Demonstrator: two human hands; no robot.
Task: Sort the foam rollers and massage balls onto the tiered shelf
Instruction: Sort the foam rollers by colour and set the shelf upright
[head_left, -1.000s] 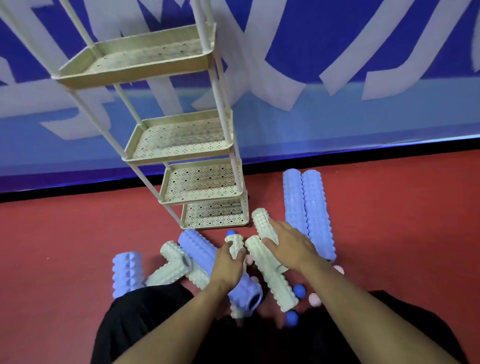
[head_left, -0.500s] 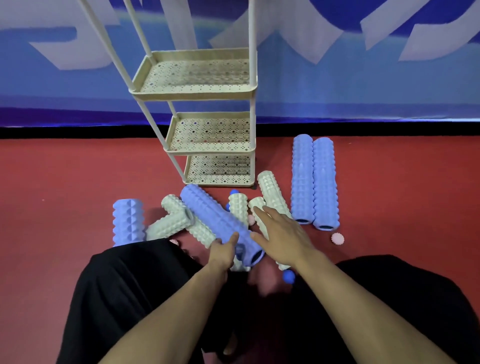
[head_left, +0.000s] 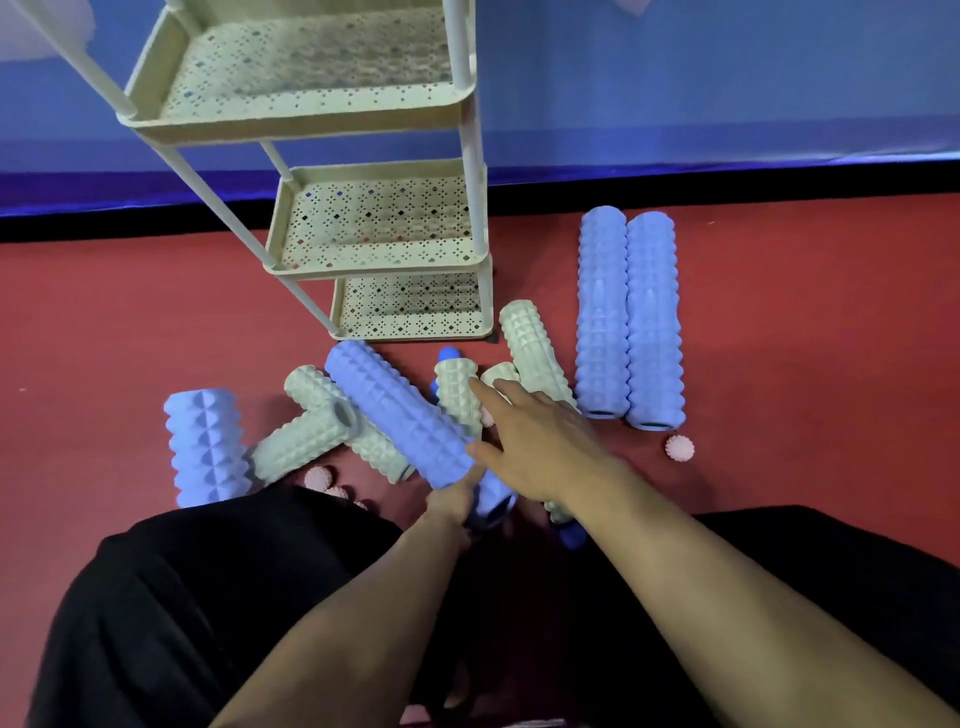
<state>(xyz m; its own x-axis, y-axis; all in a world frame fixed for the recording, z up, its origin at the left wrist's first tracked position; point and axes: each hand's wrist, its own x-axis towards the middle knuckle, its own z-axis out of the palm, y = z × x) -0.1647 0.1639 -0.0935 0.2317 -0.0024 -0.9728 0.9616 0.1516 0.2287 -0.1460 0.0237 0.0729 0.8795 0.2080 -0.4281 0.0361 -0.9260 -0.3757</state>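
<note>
A cream tiered shelf (head_left: 374, 265) stands on the red floor with bare perforated trays. In front of it lies a heap of foam rollers. A blue roller (head_left: 400, 415) slants across the heap, and my left hand (head_left: 457, 496) grips its near end. My right hand (head_left: 540, 447) hovers open, fingers spread, over the pale green rollers (head_left: 535, 348) in the middle. Two long blue rollers (head_left: 628, 317) lie side by side at the right. A short blue roller (head_left: 202, 447) lies at the left beside crossed pale green rollers (head_left: 306, 436). Pink spiky balls (head_left: 679, 448) and blue balls (head_left: 571, 538) are scattered around.
A blue wall with white markings and a black base strip (head_left: 727, 184) runs behind the shelf. My black-clad knees (head_left: 208, 597) fill the near floor on both sides. More pink balls (head_left: 318, 477) lie by my left knee.
The view has come closer to the heap. My left hand has left the pale green roller and closed on the blue roller's near end. My right hand has lifted off the pale green roller, fingers spread.
</note>
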